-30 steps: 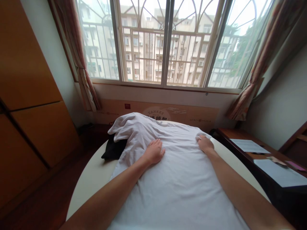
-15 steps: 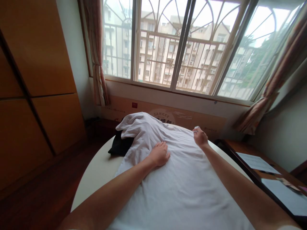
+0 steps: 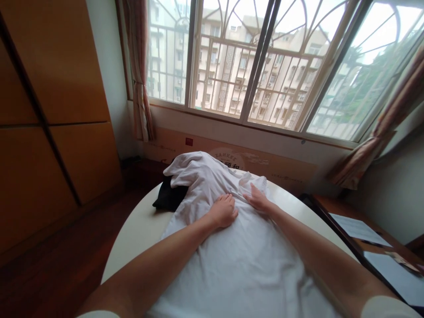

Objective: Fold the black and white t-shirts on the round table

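A white cloth garment, probably a T-shirt, lies spread over a round cream tabletop, with its far part bunched in folds. My left hand presses flat on the white fabric near the middle. My right hand lies just to its right, fingers flat against a rumpled fold and not gripping it. A black cloth pokes out from under the white garment's far left side; most of it is hidden.
A wooden desk with sheets of paper stands at the right, beyond the table. Tall orange-brown wardrobe doors fill the left. A barred window and a printed cardboard panel lie ahead.
My right hand has left the far corner of the white garment and slid left and nearer to me, beside my left hand. That corner now lies rumpled. The view has swung slightly.
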`<action>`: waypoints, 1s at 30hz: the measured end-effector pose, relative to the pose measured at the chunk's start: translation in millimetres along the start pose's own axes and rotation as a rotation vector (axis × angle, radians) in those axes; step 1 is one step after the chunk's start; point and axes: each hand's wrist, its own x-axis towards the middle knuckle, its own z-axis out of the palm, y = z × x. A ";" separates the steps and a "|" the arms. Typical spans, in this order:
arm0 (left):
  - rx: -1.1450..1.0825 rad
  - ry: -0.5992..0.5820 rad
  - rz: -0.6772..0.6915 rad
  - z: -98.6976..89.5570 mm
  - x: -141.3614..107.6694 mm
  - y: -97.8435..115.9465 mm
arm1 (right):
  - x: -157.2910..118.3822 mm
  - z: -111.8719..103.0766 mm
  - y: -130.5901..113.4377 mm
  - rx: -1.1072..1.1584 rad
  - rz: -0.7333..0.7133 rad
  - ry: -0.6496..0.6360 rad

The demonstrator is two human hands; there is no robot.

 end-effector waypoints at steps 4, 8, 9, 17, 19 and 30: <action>-0.006 -0.023 0.014 -2.6 0.6 -0.3 | -8.6 -5.9 32.9 -0.061 0.114 -0.084; -0.013 -0.102 0.092 -11.7 -2.6 3.3 | -19.0 -11.5 55.2 -0.075 0.148 -0.123; -0.019 -0.117 0.102 -14.3 -4.0 5.6 | -21.3 -12.4 58.9 -0.073 0.154 -0.124; -0.088 -0.330 0.122 -24.6 -16.2 31.8 | -35.1 -20.9 86.5 -0.064 0.180 -0.093; -0.097 -0.358 0.123 -25.5 -18.4 36.1 | -37.2 -23.1 94.8 -0.077 0.175 -0.096; -0.024 -0.458 0.038 -31.6 -24.4 65.4 | -42.8 -30.6 106.9 -0.090 0.185 -0.089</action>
